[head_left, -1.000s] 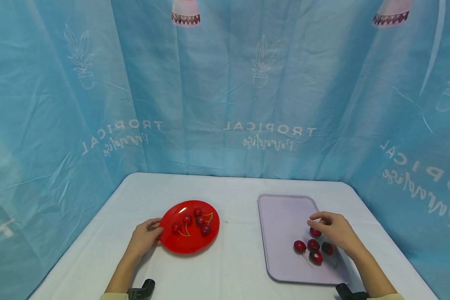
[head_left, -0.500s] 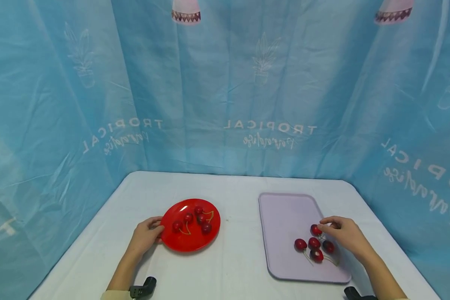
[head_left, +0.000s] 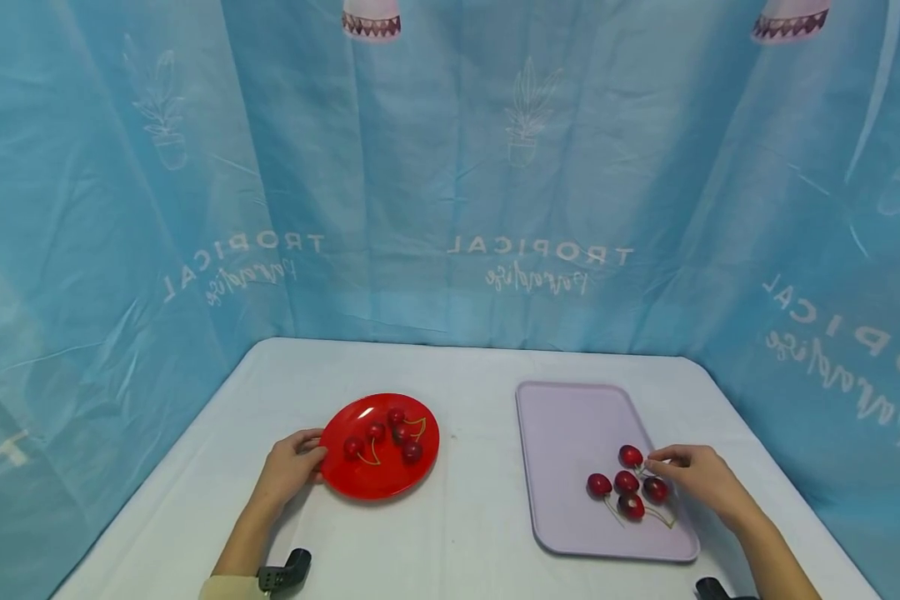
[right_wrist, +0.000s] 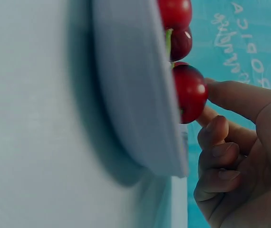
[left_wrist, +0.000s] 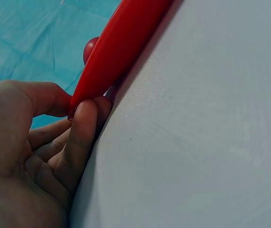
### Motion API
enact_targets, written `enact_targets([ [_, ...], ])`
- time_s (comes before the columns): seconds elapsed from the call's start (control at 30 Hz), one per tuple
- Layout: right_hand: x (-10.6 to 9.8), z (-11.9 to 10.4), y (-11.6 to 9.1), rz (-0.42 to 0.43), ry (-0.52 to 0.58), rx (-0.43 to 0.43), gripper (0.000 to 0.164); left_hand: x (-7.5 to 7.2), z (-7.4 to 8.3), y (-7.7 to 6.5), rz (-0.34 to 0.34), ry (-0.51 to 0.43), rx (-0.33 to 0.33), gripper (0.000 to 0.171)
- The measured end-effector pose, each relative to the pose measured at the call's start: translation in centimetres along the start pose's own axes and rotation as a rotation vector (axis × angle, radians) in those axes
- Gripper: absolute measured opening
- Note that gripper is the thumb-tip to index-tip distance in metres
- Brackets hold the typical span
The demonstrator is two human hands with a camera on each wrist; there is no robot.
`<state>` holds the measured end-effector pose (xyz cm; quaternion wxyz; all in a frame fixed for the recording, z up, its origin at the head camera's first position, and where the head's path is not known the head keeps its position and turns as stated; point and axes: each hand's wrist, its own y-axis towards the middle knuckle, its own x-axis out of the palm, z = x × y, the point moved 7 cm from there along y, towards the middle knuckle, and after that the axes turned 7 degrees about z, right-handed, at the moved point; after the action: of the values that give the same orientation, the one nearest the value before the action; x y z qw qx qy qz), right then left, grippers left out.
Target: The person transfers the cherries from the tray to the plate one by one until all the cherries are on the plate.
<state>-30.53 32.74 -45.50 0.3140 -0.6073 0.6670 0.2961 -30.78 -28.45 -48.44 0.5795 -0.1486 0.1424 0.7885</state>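
My left hand [head_left: 288, 471] holds the left rim of a round red plate [head_left: 360, 483]. In the left wrist view the plate [left_wrist: 121, 47] leans slightly off the cloth at its edge, thumb and fingers pinching it. Several cherries with green stems, such as this cherry [head_left: 412, 452], lie on the plate. My right hand [head_left: 701, 479] is over the right edge of a lilac tray [head_left: 570, 433]. Its thumb and index finger are by the stem of the farthest cherry [head_left: 631, 456]. In the right wrist view a near cherry [right_wrist: 190, 93] hides the fingertips, so a grip cannot be made out.
Several more cherries, among them a dark cherry [head_left: 631, 507], sit clustered in the tray's right half. Both dishes stand on a white-covered table [head_left: 472, 492]. A blue printed curtain [head_left: 420, 167] encloses the table's back and sides.
My right hand has drawn back to the right and nearer to me, from over the farthest cherry to beside its stem. The left hand keeps its hold on the plate.
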Motion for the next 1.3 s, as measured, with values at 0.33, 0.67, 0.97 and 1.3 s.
enact_targets([
  [0.33,0.5,0.2,-0.2,0.02,0.028,-0.016,0.036,-0.1,0.4,-0.4,0.006,0.008,-0.003,0.042],
  [0.67,0.3,-0.2,-0.3,0.048,0.076,-0.037,0.04,0.0,0.3,-0.3,0.01,0.013,-0.007,0.043],
  [0.97,-0.2,-1.4,-0.7,0.059,0.11,-0.052,0.046,-0.1,0.5,-0.3,0.009,0.02,-0.014,0.042],
  [1.3,-0.6,-2.4,-1.0,0.064,0.144,-0.087,0.049,-0.1,0.7,-0.5,0.005,0.017,-0.008,0.042],
])
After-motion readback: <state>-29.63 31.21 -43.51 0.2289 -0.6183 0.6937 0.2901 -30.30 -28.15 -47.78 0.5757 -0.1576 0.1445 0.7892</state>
